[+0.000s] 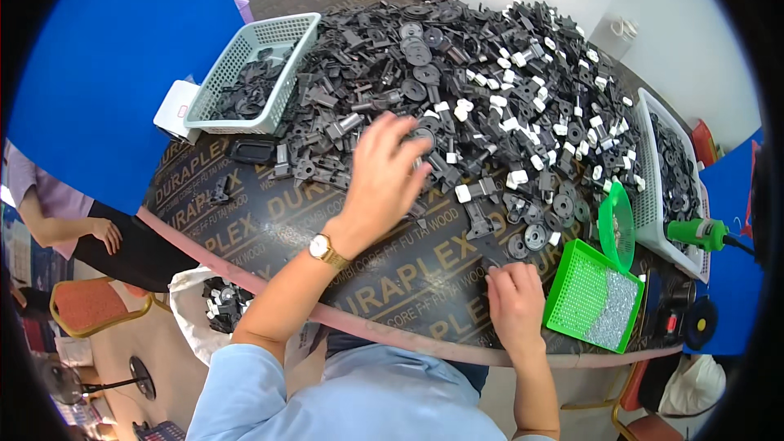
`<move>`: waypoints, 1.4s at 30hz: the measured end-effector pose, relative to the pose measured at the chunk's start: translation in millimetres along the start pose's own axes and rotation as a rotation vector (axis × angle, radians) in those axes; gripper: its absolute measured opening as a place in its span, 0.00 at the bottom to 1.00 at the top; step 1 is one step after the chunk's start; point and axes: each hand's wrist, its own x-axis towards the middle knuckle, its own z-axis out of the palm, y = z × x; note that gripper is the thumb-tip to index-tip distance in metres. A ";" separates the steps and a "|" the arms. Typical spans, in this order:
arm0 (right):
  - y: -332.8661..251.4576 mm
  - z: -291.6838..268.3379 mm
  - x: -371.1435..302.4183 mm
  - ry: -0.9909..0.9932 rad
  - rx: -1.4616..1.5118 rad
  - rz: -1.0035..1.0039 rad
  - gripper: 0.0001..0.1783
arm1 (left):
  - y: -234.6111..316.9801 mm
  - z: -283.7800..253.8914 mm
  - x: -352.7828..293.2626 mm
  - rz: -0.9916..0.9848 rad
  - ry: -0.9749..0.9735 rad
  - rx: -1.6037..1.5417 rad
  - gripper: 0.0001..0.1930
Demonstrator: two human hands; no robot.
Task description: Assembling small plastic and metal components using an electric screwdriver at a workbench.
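Observation:
My left hand (384,175), with a gold watch (320,247) on its wrist, reaches over the near edge of a large pile of black plastic parts (359,106). Its fingers are apart and nothing shows in them; the fingertips are next to a round black disc (423,135). Lower and to the right, my right hand (517,306) is closed just above the table (384,286). At its fingertips is a small dark part (488,264), mostly hidden. Beyond that hand lie black wheel-like parts (536,237) and a black part with a white end (476,191).
A green tray (572,298) of small silvery pieces and a green sieve (618,229) sit at the right. Behind them are a white basket (649,171) and a green power tool (697,233). A pale green basket (278,118) stands far left. Another person (61,204) is at the left.

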 end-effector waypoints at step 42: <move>-23.5 -17.9 89.5 -0.050 0.073 -0.097 0.27 | 1.3 -43.7 15.1 -0.112 -0.205 -0.380 0.27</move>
